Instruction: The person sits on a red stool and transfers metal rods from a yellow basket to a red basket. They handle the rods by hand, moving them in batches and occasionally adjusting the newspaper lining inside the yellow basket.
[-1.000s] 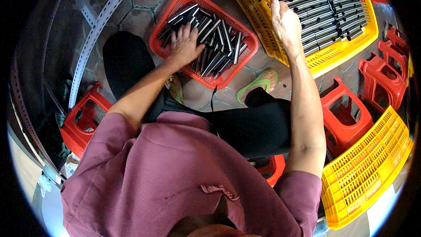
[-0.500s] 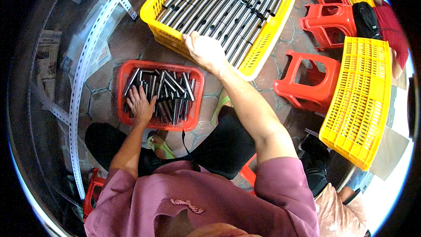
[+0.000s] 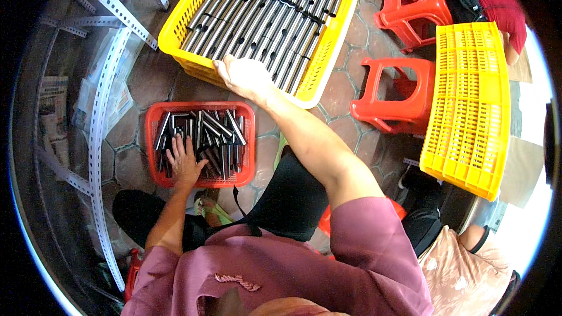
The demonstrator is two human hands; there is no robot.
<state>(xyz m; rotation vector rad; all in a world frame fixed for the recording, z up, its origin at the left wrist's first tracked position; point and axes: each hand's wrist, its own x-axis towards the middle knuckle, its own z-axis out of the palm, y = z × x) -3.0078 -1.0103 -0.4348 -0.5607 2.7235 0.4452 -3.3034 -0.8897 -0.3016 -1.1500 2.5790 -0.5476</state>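
Observation:
My left hand (image 3: 185,164) lies over the red basket (image 3: 248,167), fingers spread and touching the short, dark metal tubes (image 3: 216,126) heaped loosely inside. Up at the yellow crate (image 3: 333,52), the fingers of my right hand (image 3: 247,77) are closed over its near rim. Glare washes out part of that hand. Long, shiny metal tubes (image 3: 266,17) with dark spots lie side by side in this crate, crossed by a black band. The crate appears stacked on another yellow one.
Perforated white metal shelf posts (image 3: 105,99) stand at the left. Red plastic stools (image 3: 392,93) and an upturned yellow crate (image 3: 468,105) are on the right. A person in red (image 3: 500,6) sits at the far right; another in a patterned top (image 3: 462,263) is at the lower right.
The whole view has shifted and turned a little, so the yellow crate appears farther left and the red basket lower. Both hands keep about the same places on the basket's tubes and crate rim.

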